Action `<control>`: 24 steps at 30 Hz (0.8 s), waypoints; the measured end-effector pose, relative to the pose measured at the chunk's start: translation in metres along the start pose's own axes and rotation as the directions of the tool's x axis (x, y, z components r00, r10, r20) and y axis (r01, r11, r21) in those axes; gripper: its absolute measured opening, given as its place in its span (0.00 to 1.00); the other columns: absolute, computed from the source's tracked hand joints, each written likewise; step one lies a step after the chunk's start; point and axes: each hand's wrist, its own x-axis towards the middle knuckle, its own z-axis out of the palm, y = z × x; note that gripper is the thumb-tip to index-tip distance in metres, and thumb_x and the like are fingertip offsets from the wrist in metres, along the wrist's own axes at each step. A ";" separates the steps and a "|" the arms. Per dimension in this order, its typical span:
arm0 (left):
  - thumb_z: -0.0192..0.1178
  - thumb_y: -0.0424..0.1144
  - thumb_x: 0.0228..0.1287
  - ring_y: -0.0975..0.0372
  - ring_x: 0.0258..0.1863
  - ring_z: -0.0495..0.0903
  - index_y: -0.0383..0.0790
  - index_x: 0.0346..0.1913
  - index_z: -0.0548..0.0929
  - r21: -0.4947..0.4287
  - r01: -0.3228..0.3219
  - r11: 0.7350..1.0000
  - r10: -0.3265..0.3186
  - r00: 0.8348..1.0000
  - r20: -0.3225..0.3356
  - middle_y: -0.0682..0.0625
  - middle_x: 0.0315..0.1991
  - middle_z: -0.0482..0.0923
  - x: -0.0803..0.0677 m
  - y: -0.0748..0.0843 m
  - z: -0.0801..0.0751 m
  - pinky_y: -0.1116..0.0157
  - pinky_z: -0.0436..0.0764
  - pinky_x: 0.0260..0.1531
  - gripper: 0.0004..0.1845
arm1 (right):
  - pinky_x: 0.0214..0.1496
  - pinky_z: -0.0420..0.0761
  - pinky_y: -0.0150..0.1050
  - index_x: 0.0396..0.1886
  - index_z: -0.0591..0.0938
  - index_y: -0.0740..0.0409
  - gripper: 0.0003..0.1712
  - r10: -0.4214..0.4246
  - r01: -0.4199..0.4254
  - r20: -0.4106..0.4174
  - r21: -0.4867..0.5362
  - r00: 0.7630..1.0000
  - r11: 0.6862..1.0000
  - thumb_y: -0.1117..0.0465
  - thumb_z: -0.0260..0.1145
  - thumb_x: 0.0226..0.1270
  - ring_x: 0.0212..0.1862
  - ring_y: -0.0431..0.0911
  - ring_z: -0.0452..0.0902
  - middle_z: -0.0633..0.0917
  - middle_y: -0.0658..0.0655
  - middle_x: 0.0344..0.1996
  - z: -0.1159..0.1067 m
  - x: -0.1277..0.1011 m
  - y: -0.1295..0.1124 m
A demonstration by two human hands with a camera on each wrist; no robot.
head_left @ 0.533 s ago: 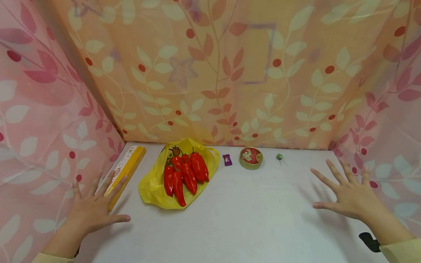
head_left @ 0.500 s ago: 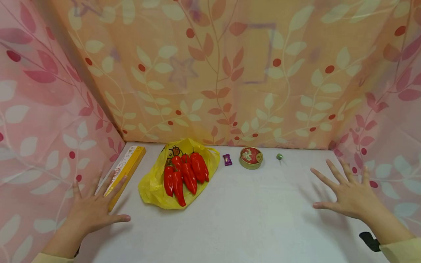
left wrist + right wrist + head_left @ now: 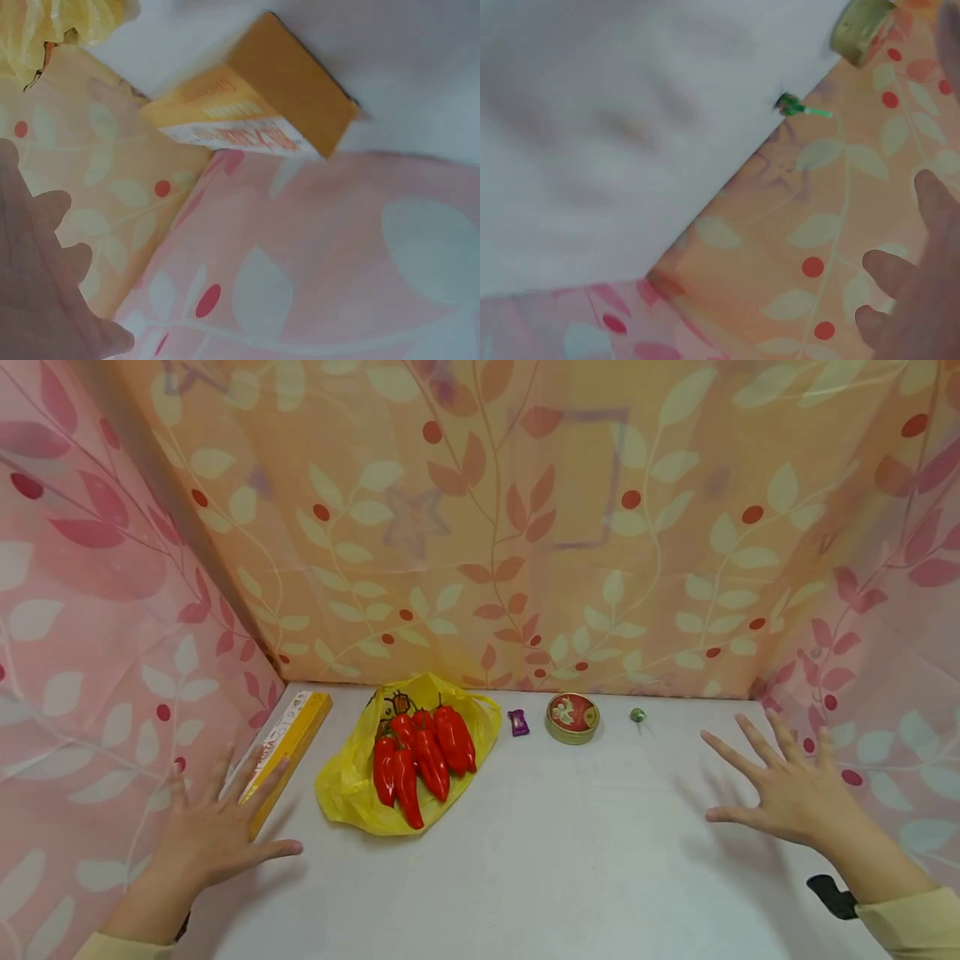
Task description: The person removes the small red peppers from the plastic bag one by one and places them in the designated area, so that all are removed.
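With fingers spread, my left hand (image 3: 213, 843) hovers at the lower left and holds nothing. Its fingertips overlap the near part of a long yellow and white box (image 3: 306, 727) in the head view; in the left wrist view the hand and the box (image 3: 296, 82) are apart. On the right, my right hand (image 3: 795, 797) is also spread above the white table and grips nothing. The nearest thing to it is a green-wrapped lollipop (image 3: 637, 715). Several red peppers (image 3: 429, 764) lie on a yellow plastic bag (image 3: 345, 793), right of the box.
A small purple-wrapped candy (image 3: 518, 722) and a round red and gold tin (image 3: 573, 718) sit along the back of the white table (image 3: 555, 860). Leaf-patterned fabric walls (image 3: 495, 527) enclose the back and both sides.
My right hand has risen slightly and shifted a little to the left. The left hand has barely moved, and the things on the table stay where they were.
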 end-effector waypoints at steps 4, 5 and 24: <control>0.50 0.81 0.56 0.33 0.77 0.31 0.61 0.82 0.36 -0.142 0.027 0.989 -0.020 0.998 0.052 0.36 0.81 0.44 0.006 0.007 -0.003 0.22 0.24 0.60 0.59 | 0.63 0.63 0.77 0.80 0.56 0.34 0.58 0.004 -0.004 -0.002 0.081 1.000 0.997 0.23 0.66 0.53 0.74 0.71 0.57 0.66 0.68 0.74 -0.010 0.008 -0.009; 0.51 0.80 0.57 0.31 0.77 0.36 0.60 0.82 0.36 -0.185 0.033 0.982 -0.022 0.998 0.059 0.34 0.80 0.47 0.007 0.009 -0.004 0.22 0.27 0.61 0.58 | 0.54 0.75 0.71 0.79 0.59 0.37 0.56 0.011 -0.010 -0.010 0.103 1.000 0.995 0.25 0.68 0.54 0.69 0.71 0.65 0.70 0.68 0.71 -0.013 0.010 -0.012; 0.53 0.64 0.71 0.54 0.45 0.76 0.62 0.81 0.32 -0.692 0.078 0.718 -0.108 0.994 0.000 0.43 0.51 0.80 0.044 0.053 0.008 0.54 0.80 0.45 0.49 | 0.36 0.83 0.55 0.61 0.82 0.49 0.31 0.001 0.108 -0.254 0.413 0.967 0.904 0.47 0.77 0.58 0.43 0.52 0.85 0.88 0.55 0.44 0.006 0.070 -0.102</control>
